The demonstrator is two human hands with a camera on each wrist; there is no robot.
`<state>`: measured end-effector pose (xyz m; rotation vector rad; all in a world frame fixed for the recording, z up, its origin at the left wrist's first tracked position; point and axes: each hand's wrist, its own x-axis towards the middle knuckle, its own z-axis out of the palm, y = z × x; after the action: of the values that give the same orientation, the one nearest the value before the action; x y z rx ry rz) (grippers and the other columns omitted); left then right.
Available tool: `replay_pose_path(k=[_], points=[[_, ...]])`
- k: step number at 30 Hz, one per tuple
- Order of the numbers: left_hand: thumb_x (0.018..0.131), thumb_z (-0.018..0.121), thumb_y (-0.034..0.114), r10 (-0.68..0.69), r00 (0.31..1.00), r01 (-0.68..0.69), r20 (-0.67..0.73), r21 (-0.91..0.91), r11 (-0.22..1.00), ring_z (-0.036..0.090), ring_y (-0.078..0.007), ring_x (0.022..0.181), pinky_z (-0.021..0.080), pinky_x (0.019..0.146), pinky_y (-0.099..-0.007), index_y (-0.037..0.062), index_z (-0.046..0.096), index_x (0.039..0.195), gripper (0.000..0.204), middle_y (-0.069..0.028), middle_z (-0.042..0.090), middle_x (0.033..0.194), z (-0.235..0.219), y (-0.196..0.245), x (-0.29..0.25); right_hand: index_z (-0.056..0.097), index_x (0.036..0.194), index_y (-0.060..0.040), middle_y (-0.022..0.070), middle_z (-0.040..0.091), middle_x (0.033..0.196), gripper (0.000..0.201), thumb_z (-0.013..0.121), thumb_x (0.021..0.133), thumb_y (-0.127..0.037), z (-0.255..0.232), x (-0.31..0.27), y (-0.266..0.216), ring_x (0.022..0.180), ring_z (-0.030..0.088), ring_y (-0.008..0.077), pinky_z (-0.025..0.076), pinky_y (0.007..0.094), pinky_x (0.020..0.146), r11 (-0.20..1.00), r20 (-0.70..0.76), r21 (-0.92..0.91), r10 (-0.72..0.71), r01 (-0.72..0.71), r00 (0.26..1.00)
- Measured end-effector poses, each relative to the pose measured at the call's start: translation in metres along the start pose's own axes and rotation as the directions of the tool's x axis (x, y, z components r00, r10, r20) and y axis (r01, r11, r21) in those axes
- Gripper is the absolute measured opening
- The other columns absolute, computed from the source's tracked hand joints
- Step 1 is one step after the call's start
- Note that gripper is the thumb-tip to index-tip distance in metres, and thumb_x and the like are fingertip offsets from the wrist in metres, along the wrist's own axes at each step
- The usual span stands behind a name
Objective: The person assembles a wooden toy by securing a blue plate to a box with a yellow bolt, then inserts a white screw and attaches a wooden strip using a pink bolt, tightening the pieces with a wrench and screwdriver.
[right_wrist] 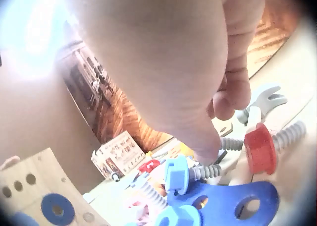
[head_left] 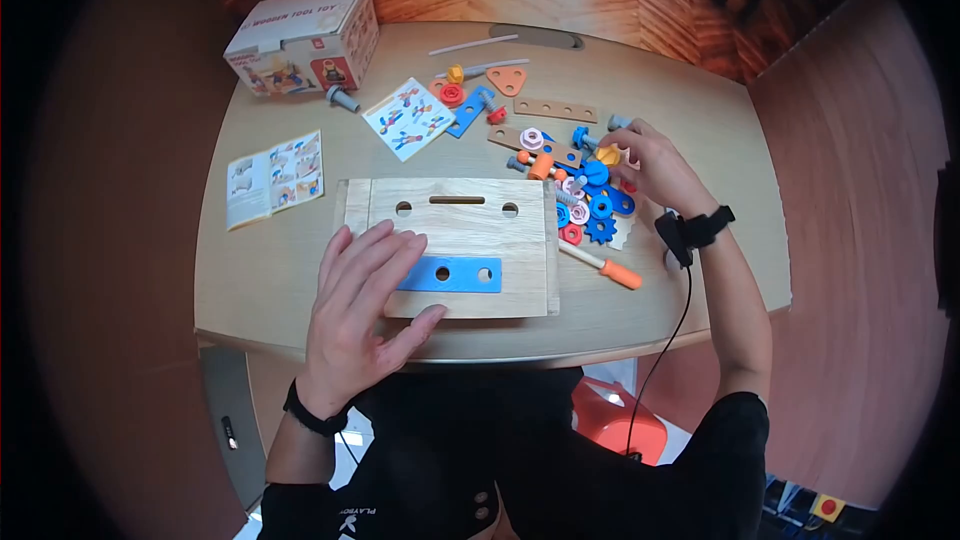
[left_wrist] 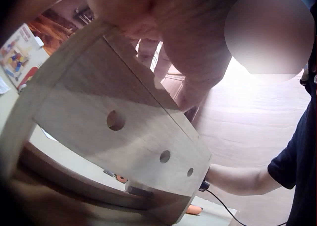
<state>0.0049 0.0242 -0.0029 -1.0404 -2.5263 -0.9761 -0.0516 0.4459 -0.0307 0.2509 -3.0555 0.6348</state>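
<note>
A wooden toy workbench (head_left: pixel 455 225) stands before me, with a blue perforated strip (head_left: pixel 465 275) on its top. My left hand (head_left: pixel 360 300) lies over its left part, fingers extended across the end of the strip; the left wrist view shows the bench's side panel (left_wrist: pixel 143 137) with round holes. At the pile of toy parts my right hand (head_left: pixel 660 168) reaches down with bent fingers, fingertips right by a yellow piece (head_left: pixel 607 155). Near its thumb are a light-blue bolt (right_wrist: pixel 177 175) and a red nut (right_wrist: pixel 260 147) on a grey screw. The index fingertip is hidden.
A toy box (head_left: pixel 305 40) stands back left, near a grey bolt (head_left: pixel 343 100) and instruction sheets (head_left: pixel 275 180). An orange-handled screwdriver (head_left: pixel 618 273) lies right of the bench. Grey hammer head (right_wrist: pixel 267 101) beyond the right fingers. Wooden strips (head_left: pixel 555 111) lie behind the pile.
</note>
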Motion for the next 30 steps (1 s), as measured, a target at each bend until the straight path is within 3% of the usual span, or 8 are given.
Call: replay_pose_path(k=[2,6,10,14,17,25,28,30], points=[[0.081,0.085,0.023,-0.010,1.000,0.010,-0.004,0.003,1.000,0.057,-0.0340,0.132,0.035,0.116,-0.0561,0.0089,0.063,0.138,0.062,-0.0108,0.065,0.135,0.000,0.001,0.000,0.070,0.117,-0.0088,0.0084,0.063,0.106,0.035,0.079,0.084,-0.005,-0.007,-0.003,-0.003,0.090,0.067,0.0217,0.056,0.0339,0.081,0.997,0.053,0.031,0.068,-0.069,0.996],[0.083,0.084,0.021,-0.037,0.999,0.037,0.022,0.006,0.999,0.056,-0.0352,0.134,0.033,0.118,-0.0556,0.0076,0.065,0.134,0.057,-0.0125,0.065,0.136,-0.002,0.003,0.002,0.067,0.115,-0.0016,0.0078,0.066,0.110,0.033,0.077,0.083,-0.003,-0.018,-0.013,-0.004,0.092,0.067,0.0182,0.056,0.0306,0.084,0.975,-0.092,0.213,0.078,-0.057,0.993],[0.085,0.081,0.021,-0.092,0.995,0.092,0.037,0.013,0.996,0.057,-0.0337,0.133,0.034,0.118,-0.0546,0.0078,0.067,0.131,0.050,-0.0117,0.066,0.133,-0.005,0.004,0.004,0.060,0.119,0.0006,0.0063,0.065,0.113,0.037,0.075,0.085,-0.001,-0.033,-0.033,-0.046,0.103,0.065,0.0138,0.053,0.0298,0.093,0.781,-0.184,0.623,0.090,0.045,0.979],[0.087,0.080,0.021,-0.108,0.992,0.109,0.060,-0.003,0.994,0.057,-0.0320,0.131,0.034,0.118,-0.0533,0.0076,0.070,0.127,0.043,-0.0115,0.069,0.129,-0.002,0.001,0.004,0.059,0.123,0.0002,0.0085,0.064,0.119,0.043,0.078,0.084,0.002,-0.036,-0.041,-0.141,0.113,0.065,0.0162,0.053,0.0323,0.100,0.480,-0.144,0.847,-0.205,0.228,0.968],[0.087,0.080,0.021,-0.111,0.992,0.113,0.067,-0.018,0.993,0.058,-0.0320,0.131,0.034,0.118,-0.0527,0.0071,0.071,0.125,0.042,-0.0119,0.069,0.128,-0.003,0.000,0.005,0.063,0.128,-0.0019,0.0090,0.065,0.124,0.043,0.078,0.088,-0.001,-0.029,-0.033,-0.177,0.114,0.067,0.0181,0.054,0.0332,0.102,0.528,-0.005,0.826,-0.341,0.195,0.940],[0.089,0.079,0.023,-0.121,0.990,0.125,0.066,-0.059,0.990,0.057,-0.0329,0.132,0.034,0.119,-0.0539,0.0073,0.068,0.127,0.043,-0.0120,0.067,0.131,-0.004,-0.004,0.000,0.065,0.126,-0.0029,0.0084,0.069,0.120,0.039,0.079,0.090,-0.011,0.001,-0.017,-0.200,0.110,0.070,0.0195,0.057,0.0346,0.101,0.628,0.087,0.764,-0.330,0.150,0.940],[0.089,0.079,0.023,-0.101,0.993,0.105,0.067,-0.057,0.993,0.056,-0.0335,0.132,0.034,0.118,-0.0540,0.0070,0.067,0.129,0.045,-0.0123,0.067,0.131,-0.003,-0.005,0.000,0.066,0.125,-0.0036,0.0115,0.069,0.119,0.038,0.079,0.091,-0.013,0.002,-0.018,-0.204,0.104,0.072,0.0230,0.060,0.0349,0.094,0.745,0.098,0.631,-0.354,0.217,0.930],[0.089,0.079,0.024,-0.103,0.992,0.107,0.074,-0.055,0.993,0.056,-0.0335,0.132,0.034,0.118,-0.0538,0.0064,0.067,0.129,0.045,-0.0125,0.067,0.131,-0.004,-0.005,0.000,0.066,0.120,-0.0041,0.0143,0.069,0.112,0.035,0.079,0.089,-0.016,-0.002,-0.017,-0.208,0.095,0.073,0.0282,0.061,0.0350,0.081,0.800,0.033,0.451,-0.458,0.396,0.888]])
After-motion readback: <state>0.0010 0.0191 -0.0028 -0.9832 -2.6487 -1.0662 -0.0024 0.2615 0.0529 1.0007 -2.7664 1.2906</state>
